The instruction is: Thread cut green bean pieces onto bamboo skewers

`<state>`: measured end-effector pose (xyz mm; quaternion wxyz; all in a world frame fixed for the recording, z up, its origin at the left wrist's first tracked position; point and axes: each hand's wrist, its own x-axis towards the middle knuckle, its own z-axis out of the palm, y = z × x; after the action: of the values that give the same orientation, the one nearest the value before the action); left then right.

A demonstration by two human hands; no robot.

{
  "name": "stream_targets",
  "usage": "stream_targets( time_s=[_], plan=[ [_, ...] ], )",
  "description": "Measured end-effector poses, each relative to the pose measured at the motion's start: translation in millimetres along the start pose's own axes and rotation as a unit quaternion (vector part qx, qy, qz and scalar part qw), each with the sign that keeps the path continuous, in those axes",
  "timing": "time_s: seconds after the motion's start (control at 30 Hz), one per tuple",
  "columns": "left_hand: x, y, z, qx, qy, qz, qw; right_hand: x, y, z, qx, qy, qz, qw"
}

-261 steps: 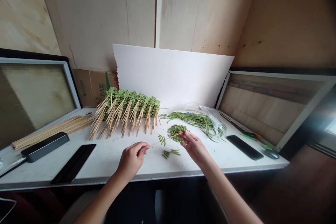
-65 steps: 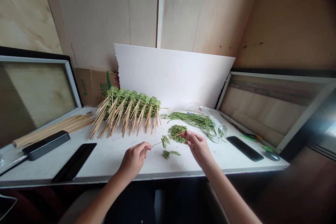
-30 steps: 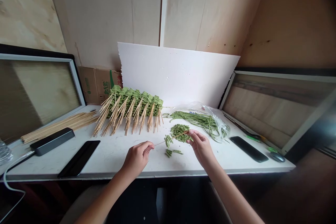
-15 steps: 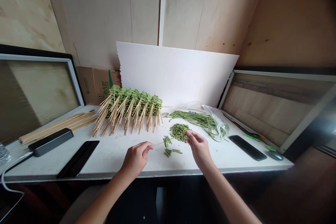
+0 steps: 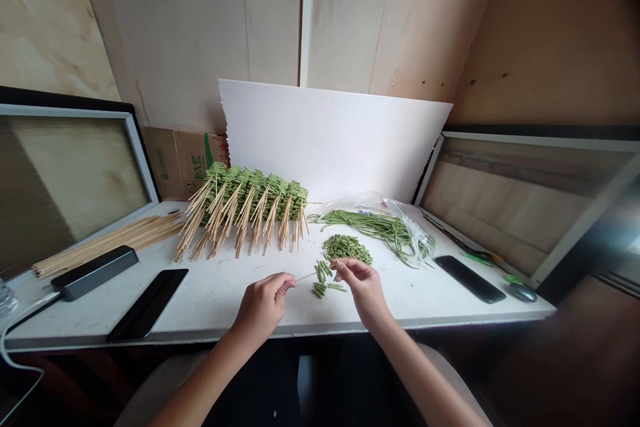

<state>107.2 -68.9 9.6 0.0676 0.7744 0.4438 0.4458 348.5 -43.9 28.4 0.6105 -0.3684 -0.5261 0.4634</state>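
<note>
A bamboo skewer (image 5: 306,277), threaded with long-bean pieces (image 5: 323,271), is held above the white tabletop (image 5: 225,312), its left end pinched by the left hand (image 5: 265,303). At its other end, what appears to be a single bean piece (image 5: 335,275) is gripped between the pressed-together thumb and fingers of the right hand (image 5: 363,288). That piece could be split by off-centre piercing, or a fingertip could be pricked through overly hard pushing.

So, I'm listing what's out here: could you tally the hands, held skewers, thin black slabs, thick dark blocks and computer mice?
Hands: 2 (left hand, right hand)
Held skewer: 1
Thin black slabs: 2
Thick dark block: 1
Computer mouse: 1
Total: 7
</note>
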Motion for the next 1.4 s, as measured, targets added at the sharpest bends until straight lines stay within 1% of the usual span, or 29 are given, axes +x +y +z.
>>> stream_targets(
  time_s=[0.17,0.27,0.33,0.4,0.43,0.47,0.53,0.6,0.63,0.7,0.77,0.87,0.93,1.0,1.07,1.17,1.23,1.3,1.4],
  plan=[
    [1,4,1.8,-0.006,-0.014,-0.015,1.000,-4,4,4,-0.009,-0.005,0.014,1.000],
    [1,2,2.3,-0.007,-0.018,-0.026,0.999,-2,5,3,-0.030,-0.018,0.018,0.999],
    [2,-1,1.5,-0.001,-0.019,-0.040,0.999,3,3,-3,-0.065,-0.045,0.004,0.997],
    [4,-6,0.4,0.011,-0.020,-0.062,0.998,10,2,-14,-0.151,-0.086,-0.032,0.984],
    [4,-8,0.1,0.017,-0.020,-0.074,0.997,13,2,-21,-0.213,-0.106,-0.055,0.970],
    [5,-11,0.0,0.023,-0.022,-0.087,0.996,16,3,-28,-0.285,-0.122,-0.075,0.948],
    [5,-15,0.4,0.027,-0.027,-0.106,0.994,21,8,-42,-0.416,-0.142,-0.101,0.893],
    [5,-18,1.3,0.027,-0.032,-0.119,0.992,24,14,-52,-0.501,-0.159,-0.106,0.844],
    [5,-19,1.7,0.026,-0.034,-0.123,0.991,24,17,-55,-0.527,-0.166,-0.104,0.827],
    [5,-20,2.3,0.024,-0.035,-0.128,0.991,24,20,-55,-0.555,-0.175,-0.105,0.806],
    [4,-19,2.4,0.022,-0.036,-0.131,0.991,22,21,-52,-0.564,-0.174,-0.111,0.799],
    [5,-19,2.1,0.019,-0.037,-0.131,0.991,19,19,-47,-0.557,-0.173,-0.110,0.805],
    [5,-19,2.0,0.018,-0.038,-0.129,0.991,18,18,-45,-0.539,-0.174,-0.108,0.817],
    [5,-19,1.9,0.015,-0.037,-0.129,0.991,19,17,-45,-0.508,-0.169,-0.104,0.838],
    [5,-19,1.6,0.008,-0.036,-0.130,0.991,22,15,-46,-0.455,-0.150,-0.085,0.874],
    [5,-18,0.7,-0.008,-0.036,-0.127,0.991,29,12,-49,-0.328,-0.097,-0.027,0.939],
    [6,-17,0.1,-0.019,-0.033,-0.123,0.992,33,10,-51,-0.219,-0.059,0.014,0.974],
    [7,-15,-0.4,-0.028,-0.030,-0.123,0.992,35,7,-52,-0.104,-0.036,0.048,0.993],
    [7,-10,-0.9,-0.037,-0.032,-0.121,0.991,36,5,-52,0.044,-0.026,0.086,0.995]
  ],
)
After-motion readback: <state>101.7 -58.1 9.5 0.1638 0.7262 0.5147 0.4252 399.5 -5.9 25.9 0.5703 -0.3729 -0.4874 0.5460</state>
